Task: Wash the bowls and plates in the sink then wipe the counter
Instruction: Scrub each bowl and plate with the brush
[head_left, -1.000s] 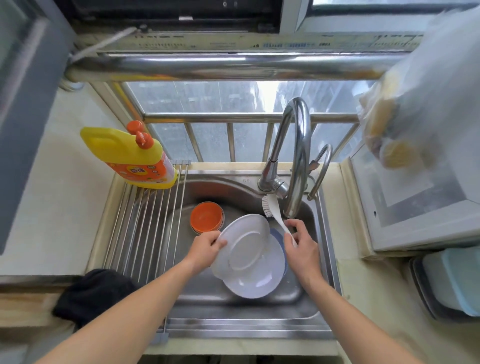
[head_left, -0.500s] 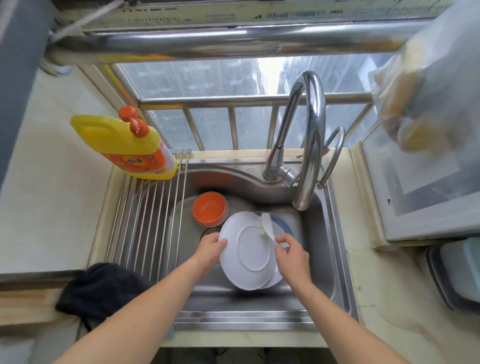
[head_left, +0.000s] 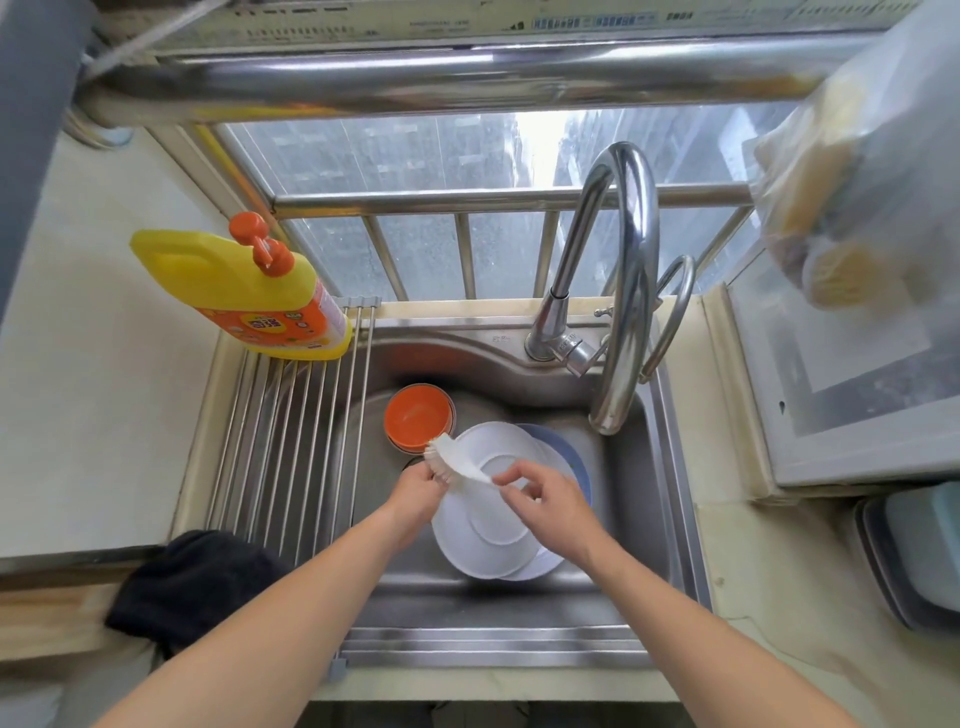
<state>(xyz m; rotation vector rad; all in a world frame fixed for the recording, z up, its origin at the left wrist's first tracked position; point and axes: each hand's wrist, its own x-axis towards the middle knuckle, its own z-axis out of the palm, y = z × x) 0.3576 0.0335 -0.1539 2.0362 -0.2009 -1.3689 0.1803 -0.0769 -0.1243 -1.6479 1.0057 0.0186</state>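
In the steel sink (head_left: 639, 525), my left hand (head_left: 418, 493) grips the left rim of a white plate (head_left: 493, 525) and holds it tilted. My right hand (head_left: 545, 499) pinches the handle of a white dish brush (head_left: 454, 462), whose bristles lie at the plate's upper left edge, close to my left hand. Another white plate and a blue plate (head_left: 563, 447) lie under the held one. An orange bowl (head_left: 418, 421) sits at the back left of the basin.
A yellow detergent bottle (head_left: 249, 296) stands on the roll-up drying rack (head_left: 291, 447) left of the basin. A black cloth (head_left: 192, 582) lies at the rack's front. The curved tap (head_left: 621, 280) arches over the basin. A plastic bag (head_left: 862, 192) hangs right.
My right hand carried the brush from under the tap across the plate to its upper left edge. The plate stays in my left hand. The camera moved closer.
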